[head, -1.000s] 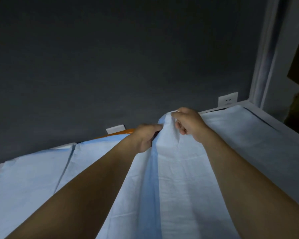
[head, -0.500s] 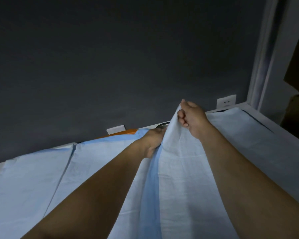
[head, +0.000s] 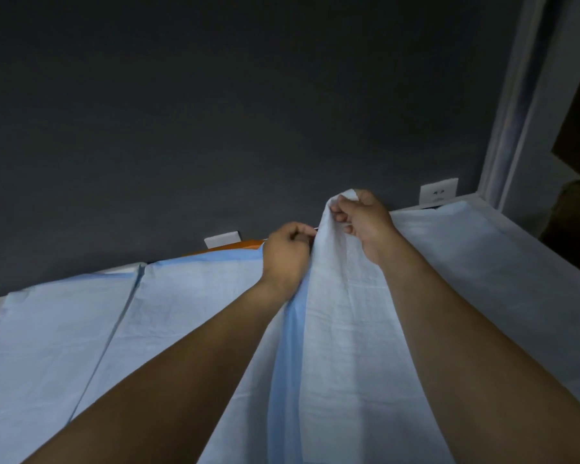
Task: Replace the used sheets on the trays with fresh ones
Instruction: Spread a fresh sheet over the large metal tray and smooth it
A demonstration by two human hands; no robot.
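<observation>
Dark grey wall (head: 215,112) fills the background as a person changes tray liners. The right hand (head: 365,222) has its grip closed tight on the far edge of the middle sheet (head: 342,329). Thumb and curled fingers bunch the cloth into a raised peak, apparently to peel it off whatever lies beneath. Just left of that grip, the left hand (head: 287,252) is curled at the sheet's blue-backed side edge; whether its grip has the fabric cannot be told. From the right grip the sheet runs back toward the person between both forearms. It is thin and soft, white on top and blue beneath, finely creased and draping in long folds. A flat left sheet (head: 188,296) and a flat right sheet (head: 466,262) of the same pale stuff flank the grips. Beyond the left grip an orange edge (head: 245,244) shows, probably a tray.
</observation>
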